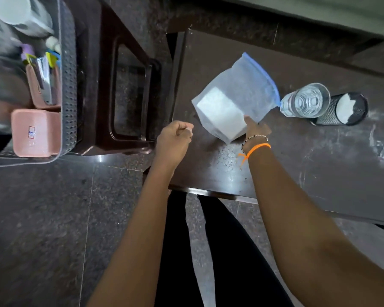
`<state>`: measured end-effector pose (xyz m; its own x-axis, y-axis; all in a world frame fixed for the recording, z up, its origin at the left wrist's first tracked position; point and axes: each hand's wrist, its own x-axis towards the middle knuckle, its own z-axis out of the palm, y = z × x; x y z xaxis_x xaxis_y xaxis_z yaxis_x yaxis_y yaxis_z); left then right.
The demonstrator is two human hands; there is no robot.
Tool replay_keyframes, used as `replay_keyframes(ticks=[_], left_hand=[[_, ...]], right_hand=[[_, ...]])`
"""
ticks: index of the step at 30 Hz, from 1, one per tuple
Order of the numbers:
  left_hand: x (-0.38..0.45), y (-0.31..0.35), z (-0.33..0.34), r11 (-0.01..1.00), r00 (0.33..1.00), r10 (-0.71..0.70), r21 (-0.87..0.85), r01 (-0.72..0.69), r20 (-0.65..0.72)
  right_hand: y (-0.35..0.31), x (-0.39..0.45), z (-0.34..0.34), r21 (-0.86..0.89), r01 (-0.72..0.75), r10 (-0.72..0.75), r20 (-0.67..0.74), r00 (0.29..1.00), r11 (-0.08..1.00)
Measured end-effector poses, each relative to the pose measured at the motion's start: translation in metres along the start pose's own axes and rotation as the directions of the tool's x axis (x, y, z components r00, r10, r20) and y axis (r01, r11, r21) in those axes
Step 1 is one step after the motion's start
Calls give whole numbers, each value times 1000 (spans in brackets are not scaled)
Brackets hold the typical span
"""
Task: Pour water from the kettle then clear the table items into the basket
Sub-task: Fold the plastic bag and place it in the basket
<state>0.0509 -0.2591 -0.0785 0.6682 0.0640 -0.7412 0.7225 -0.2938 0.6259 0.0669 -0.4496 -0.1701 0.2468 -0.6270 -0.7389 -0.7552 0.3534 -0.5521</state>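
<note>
Right hand (256, 128): grip closed on bag (235, 96) corner. Left hand (175, 138): fisted, empty. Glass (304, 100) just beyond grip; lift bag clear, keep level.

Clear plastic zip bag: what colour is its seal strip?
Blue seal strip, clearest in the head view.

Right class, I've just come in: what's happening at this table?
A person is clearing a dark table. Their right hand grips the lower edge of a zip bag holding a white block. Their left hand hovers at the table's corner, fingers curled round something small. A glass of water and a mesh cup remain. The basket sits on a stool to the left.
</note>
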Motion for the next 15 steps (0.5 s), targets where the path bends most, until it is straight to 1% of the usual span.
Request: replay_keyframes(ticks=[2,4,5,7,9,11,13,14,15], left_hand=[[3,1,3,999,1000,-15,43,15,-10],[5,5,4,997,999,-22,70,25,-38],[6,8,3,997,998,-26,68,30,-59],[9,13,0,999,994,-47,16,48,-102],[12,14,-4,994,987,-100,-53,94,-124],[11,10,-11,975,975,-201,-117,190,-89],[8,-1,-18,937,960,-280,-224,268,-24],[6,-9,-22,912,957,-290,-306,274,-8],[3,-16,-25,890,961,-276,-382,248,-20]], right_hand=[[-6,3,2,-36,114,-113,51,992,993],[-12,-4,1,-91,179,-166,130,977,980],[-15,-10,-1,-117,222,-197,192,961,968],[-17,-21,-9,-163,334,-261,353,898,928],[-18,-35,-20,-183,411,-266,523,810,893],[-18,-48,-29,-122,394,-219,666,713,911],[-19,-57,-33,-57,337,-185,745,641,940],[-20,-60,-34,-48,323,-170,771,613,945],[-21,-62,-36,-49,328,-163,793,587,943]])
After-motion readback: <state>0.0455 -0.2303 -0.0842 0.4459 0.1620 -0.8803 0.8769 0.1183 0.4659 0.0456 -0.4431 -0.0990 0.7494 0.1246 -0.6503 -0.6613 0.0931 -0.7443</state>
